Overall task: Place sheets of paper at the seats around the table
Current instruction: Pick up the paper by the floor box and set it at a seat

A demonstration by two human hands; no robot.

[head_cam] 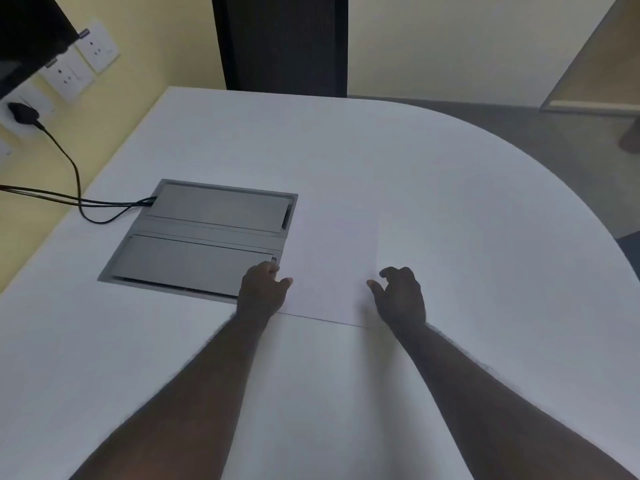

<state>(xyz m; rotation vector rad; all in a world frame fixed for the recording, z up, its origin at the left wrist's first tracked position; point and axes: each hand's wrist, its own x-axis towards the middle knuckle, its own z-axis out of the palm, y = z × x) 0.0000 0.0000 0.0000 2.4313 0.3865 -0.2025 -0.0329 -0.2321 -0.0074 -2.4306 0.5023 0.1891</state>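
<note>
Bare forearms reach over white rounded table (450, 188). Left hand (261, 289) and right hand (401, 296), fingers loosely curled, holding nothing, flank thin white paper sheet (332, 258) lying flat beside grey metal cable box (204, 233). Risk: sheet slides on smooth top, or corner creases, if pinched carelessly.

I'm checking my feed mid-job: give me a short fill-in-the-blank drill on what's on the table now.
1. The sheet lies flat between the two ____.
2. The grey cable box is set into the table on the sheet's ____ side.
3. Black cables run into the box from the ____.

Missing words: hands; left; left
</note>
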